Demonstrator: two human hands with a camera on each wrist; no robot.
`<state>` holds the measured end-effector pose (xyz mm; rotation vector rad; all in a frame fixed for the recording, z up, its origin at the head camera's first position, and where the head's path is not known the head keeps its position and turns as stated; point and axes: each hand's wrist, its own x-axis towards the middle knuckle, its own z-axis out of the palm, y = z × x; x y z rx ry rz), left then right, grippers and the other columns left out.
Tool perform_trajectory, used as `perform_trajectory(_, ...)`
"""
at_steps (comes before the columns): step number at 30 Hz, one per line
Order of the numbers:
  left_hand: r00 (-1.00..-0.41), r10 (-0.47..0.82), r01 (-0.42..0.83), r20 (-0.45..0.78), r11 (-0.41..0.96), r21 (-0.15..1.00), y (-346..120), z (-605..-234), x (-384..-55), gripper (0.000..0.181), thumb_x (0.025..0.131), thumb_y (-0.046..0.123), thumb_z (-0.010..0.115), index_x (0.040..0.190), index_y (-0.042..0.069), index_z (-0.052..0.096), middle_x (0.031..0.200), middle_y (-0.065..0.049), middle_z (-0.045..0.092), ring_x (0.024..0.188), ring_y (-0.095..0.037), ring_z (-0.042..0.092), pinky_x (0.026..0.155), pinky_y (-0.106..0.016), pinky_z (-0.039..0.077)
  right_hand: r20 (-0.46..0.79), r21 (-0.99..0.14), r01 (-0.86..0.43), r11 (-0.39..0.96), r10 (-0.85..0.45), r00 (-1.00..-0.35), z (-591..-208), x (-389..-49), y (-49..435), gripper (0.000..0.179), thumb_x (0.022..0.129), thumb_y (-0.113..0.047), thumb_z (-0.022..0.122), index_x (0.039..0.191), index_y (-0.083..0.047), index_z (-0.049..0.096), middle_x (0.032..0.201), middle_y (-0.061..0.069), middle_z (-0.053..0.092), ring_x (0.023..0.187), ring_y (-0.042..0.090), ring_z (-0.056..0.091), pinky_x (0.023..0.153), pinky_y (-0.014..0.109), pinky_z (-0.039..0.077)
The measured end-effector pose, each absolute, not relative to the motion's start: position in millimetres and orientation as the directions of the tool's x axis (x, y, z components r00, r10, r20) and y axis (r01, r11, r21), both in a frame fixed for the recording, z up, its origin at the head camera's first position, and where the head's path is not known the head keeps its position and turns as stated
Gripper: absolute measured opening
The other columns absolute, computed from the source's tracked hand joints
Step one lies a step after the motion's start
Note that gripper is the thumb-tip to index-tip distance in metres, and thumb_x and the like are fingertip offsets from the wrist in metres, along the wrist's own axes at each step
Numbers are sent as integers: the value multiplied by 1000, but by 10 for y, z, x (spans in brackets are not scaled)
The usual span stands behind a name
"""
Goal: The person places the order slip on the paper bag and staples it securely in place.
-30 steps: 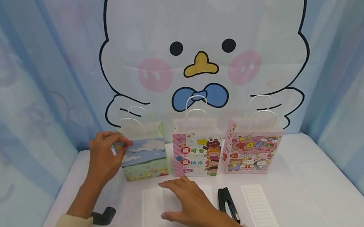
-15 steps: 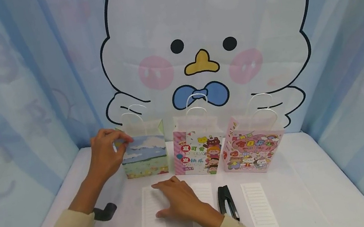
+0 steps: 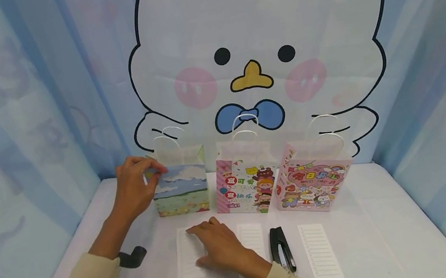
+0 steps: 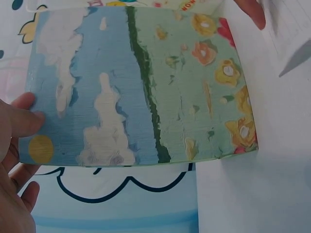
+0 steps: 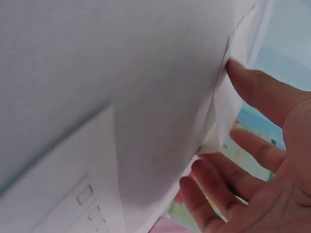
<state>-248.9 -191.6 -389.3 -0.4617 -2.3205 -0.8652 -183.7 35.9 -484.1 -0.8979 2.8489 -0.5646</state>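
Note:
A paper gift bag (image 3: 183,190) printed with sky, clouds and a flowery meadow stands upright at the back left. My left hand (image 3: 135,185) pinches its upper left edge, thumb in front and fingers behind, as the left wrist view (image 4: 19,150) shows. My right hand (image 3: 218,245) reaches over the leftmost white printed paper slip (image 3: 185,263), thumb and fingers spread apart. In the right wrist view, its thumb and fingertips (image 5: 238,68) are right at the edge of a bent white paper (image 5: 226,107). Part of the slip is hidden under the hand.
Two more gift bags, a white-and-pink one (image 3: 244,184) and a pink one (image 3: 315,185), stand to the right. A middle slip (image 3: 252,237), a black stapler (image 3: 282,250) and a right slip (image 3: 320,251) lie in front. A cartoon-printed curtain (image 3: 247,17) hangs behind the table.
My right hand has shifted left over the leftmost slip, uncovering more of the middle slip and stapler. The left hand keeps its hold on the bag. The head view has shifted slightly.

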Motion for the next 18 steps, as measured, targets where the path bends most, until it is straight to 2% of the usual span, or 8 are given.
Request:
perform_trajectory(6, -756, 103, 502, 646, 725, 472, -1901, -3875, -2475, 19, 87, -10, 77, 94, 8, 80, 95, -12, 78, 109, -38, 59, 96, -65, 34, 44, -544, -474, 692, -541, -840, -4865, -1836, 328, 69, 81, 0, 88, 143, -19, 64, 140, 6, 65, 124, 22, 60, 109, 39, 50)
perform_trajectory(9, -756, 103, 500, 646, 729, 468, -1896, -3871, -2472, 19, 88, -10, 77, 94, 7, 80, 95, -13, 78, 109, -38, 59, 95, -64, 34, 70, -621, -425, 659, -493, -867, -4870, -1846, 319, 66, 80, 8, 85, 139, -18, 68, 141, 8, 60, 113, 21, 63, 102, 36, 53)
perform_trajectory(13, -755, 104, 499, 648, 731, 464, -1896, -3871, -2467, 19, 88, -10, 77, 94, 7, 80, 95, -13, 78, 108, -38, 59, 95, -64, 35, 78, -726, -332, 602, -408, -910, -4853, -1856, 322, 60, 80, 11, 83, 132, -18, 73, 153, 12, 51, 93, 13, 58, 82, 25, 51)
perform_trajectory(16, -755, 104, 499, 648, 731, 464, -1900, -3875, -2466, 18, 88, -10, 77, 94, 8, 80, 95, -12, 78, 108, -38, 59, 95, -64, 35, 65, -793, -262, 550, -351, -934, -4840, -1864, 336, 53, 81, 12, 81, 125, -18, 77, 159, 14, 46, 91, 10, 59, 76, 21, 52)
perform_trajectory(18, -756, 105, 498, 646, 733, 464, -1902, -3879, -2471, 18, 88, -9, 77, 94, 8, 80, 95, -12, 78, 107, -37, 59, 95, -64, 35, 68, -822, -242, 515, -334, -940, -4832, -1872, 350, 48, 81, 12, 81, 120, -16, 79, 157, 15, 49, 89, 9, 61, 73, 20, 54)
